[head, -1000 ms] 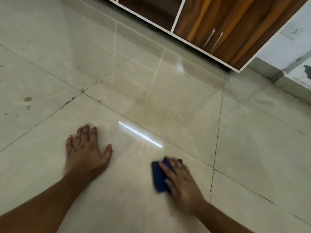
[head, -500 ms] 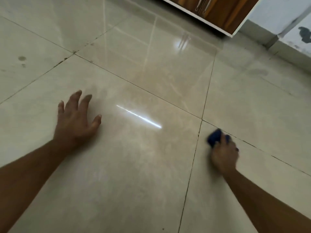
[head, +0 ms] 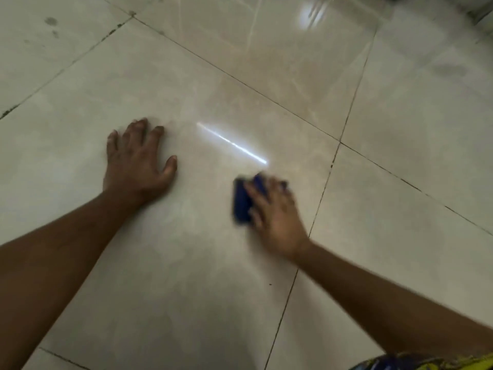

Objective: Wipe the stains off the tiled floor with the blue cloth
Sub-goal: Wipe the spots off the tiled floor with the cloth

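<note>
The tiled floor (head: pixel 186 276) fills nearly the whole head view: large, glossy, pale beige tiles with faint marbling, divided by thin dark grout lines that run on the slant, some of them chipped and grimy toward 10 o'clock. A narrow bright streak of reflected light (head: pixel 231 143) lies on the central tile, and a softer glare (head: pixel 310 13) shines on the tile at 12 o'clock. A few small dark stains (head: pixel 51 22) speckle the tile at 11 o'clock, well apart from both hands, and a faint grey smudge (head: pixel 450 70) shows toward 2 o'clock. The blue cloth (head: pixel 243 201) sits on the central tile just right of the middle of the frame, near the grout line at 3 o'clock; it is a small folded dark blue pad, blurred, whose long axis runs roughly from 12 to 6 o'clock. The right hand (head: pixel 274 212) lies on top of it, fingers (head: pixel 255 189) stretched forward toward 11 o'clock and pressing it flat to the floor; motion blur hides whether the thumb curls under the edge. The left hand (head: pixel 136 164) rests palm down on the same tile at 9 o'clock of the cloth, fingers slightly spread and pointing to 12 o'clock, thumb out to the side. A scrap of yellow and blue patterned fabric (head: pixel 426 363) shows at the bottom edge around 5 o'clock. No writing can be read anywhere.
</note>
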